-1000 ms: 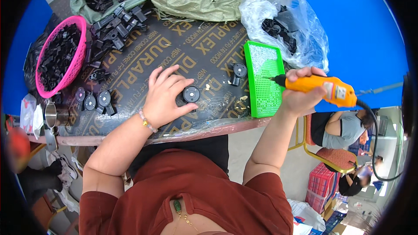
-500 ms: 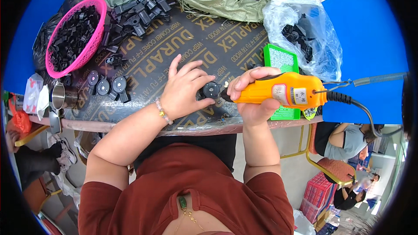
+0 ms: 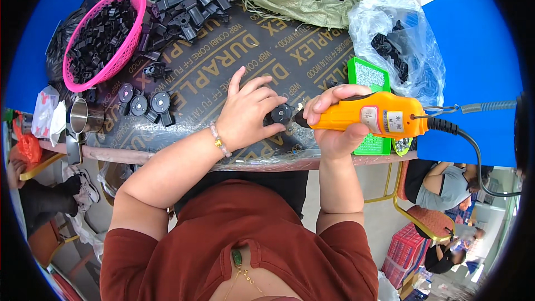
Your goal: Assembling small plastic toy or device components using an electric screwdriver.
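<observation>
Between the thumb and index finger of my left hand [image 3: 251, 114] is a small round black plastic part [image 3: 282, 113], held down on the dark table; its other fingers spread out. My right hand [image 3: 337, 120] wraps round a yellow electric screwdriver [image 3: 390, 116], whose black tip points left and meets or nearly meets the part's right side. Several similar round black parts [image 3: 160, 101] lie left of my left hand. Behind the screwdriver, a green tray [image 3: 388, 81] of small silvery pieces is partly hidden.
A pink basket [image 3: 140, 22] of black parts stands far left, beside a loose pile of black pieces [image 3: 189, 14]. Woven sacks [image 3: 334, 14] and a clear plastic bag [image 3: 429, 39] hold more. A metal cup [image 3: 79, 116] sits near the left edge. The screwdriver's cable [image 3: 473, 147] runs right.
The whole view has shifted slightly, so everything appears a little to the right. Both hands keep the same hold on the black part and the screwdriver.
</observation>
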`<state>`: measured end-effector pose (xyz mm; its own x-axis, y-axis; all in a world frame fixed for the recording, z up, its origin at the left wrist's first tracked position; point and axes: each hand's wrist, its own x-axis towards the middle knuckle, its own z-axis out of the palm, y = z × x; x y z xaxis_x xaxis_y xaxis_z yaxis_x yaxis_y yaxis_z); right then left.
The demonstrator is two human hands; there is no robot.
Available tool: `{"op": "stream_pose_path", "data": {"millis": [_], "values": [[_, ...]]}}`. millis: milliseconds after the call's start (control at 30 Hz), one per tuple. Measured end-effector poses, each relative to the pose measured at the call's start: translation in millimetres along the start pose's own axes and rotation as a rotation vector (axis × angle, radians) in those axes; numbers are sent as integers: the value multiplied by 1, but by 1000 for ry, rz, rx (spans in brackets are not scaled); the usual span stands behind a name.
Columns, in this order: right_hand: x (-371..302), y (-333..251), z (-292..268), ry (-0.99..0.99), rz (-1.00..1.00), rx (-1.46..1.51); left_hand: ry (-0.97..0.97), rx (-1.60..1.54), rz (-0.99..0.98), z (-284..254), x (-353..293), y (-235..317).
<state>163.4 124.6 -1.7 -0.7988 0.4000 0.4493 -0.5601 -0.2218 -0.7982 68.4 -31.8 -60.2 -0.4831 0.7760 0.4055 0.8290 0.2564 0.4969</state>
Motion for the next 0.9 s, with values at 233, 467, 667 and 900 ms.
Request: {"op": "stream_pose_path", "data": {"millis": [233, 467, 667, 900], "values": [[-2, -1, 2, -33, 2, 22, -13, 2, -6, 0, -1, 0], [-2, 1, 1, -24, -5, -66, -37, 23, -12, 1, -2, 0], [-1, 1, 5, -61, 33, 12, -8, -3, 1, 4, 2, -1], [-4, 7, 21, -38, 68, -65, -22, -4, -15, 2, -2, -3]]}}
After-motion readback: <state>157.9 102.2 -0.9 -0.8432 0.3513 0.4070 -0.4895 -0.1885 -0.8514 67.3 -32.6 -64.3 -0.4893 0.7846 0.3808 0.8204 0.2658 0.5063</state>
